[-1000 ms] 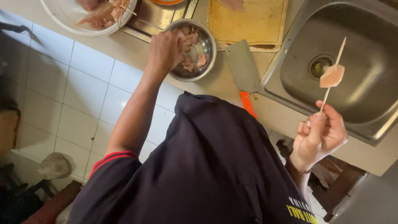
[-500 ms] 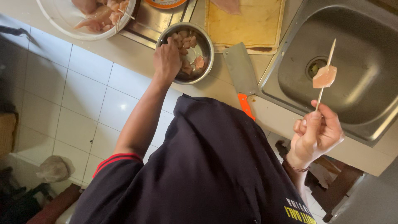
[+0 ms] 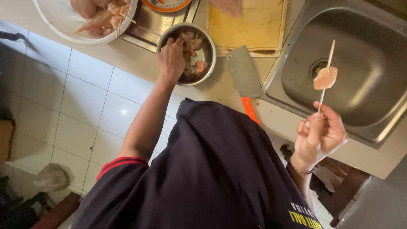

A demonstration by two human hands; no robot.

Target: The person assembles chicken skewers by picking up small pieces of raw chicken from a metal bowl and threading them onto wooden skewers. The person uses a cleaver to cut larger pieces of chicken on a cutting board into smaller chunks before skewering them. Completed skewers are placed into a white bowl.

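Seen from above, a person in a dark shirt with red sleeve trim stands at a pale counter (image 3: 127,72). Nearest, the right hand (image 3: 319,135) is closed around the lower end of a thin wooden skewer (image 3: 324,80), pinching it between thumb and fingers; one pale piece of raw chicken (image 3: 325,77) sits threaded partway up the stick, above the steel sink (image 3: 381,85). This hand and skewer are held much as they were half a second ago, only slightly shifted in the view. Farther along, a cleaver (image 3: 242,76) with an orange handle lies flat on the counter between the sink and a small steel bowl (image 3: 207,51). The left hand (image 3: 171,55) has moved deeper into that bowl, its fingers now curled down among the cut chicken pieces; whether it grips one cannot be told. Beyond lie a wooden cutting board (image 3: 250,29) and, far left, a white bowl (image 3: 63,29) of larger raw chicken.
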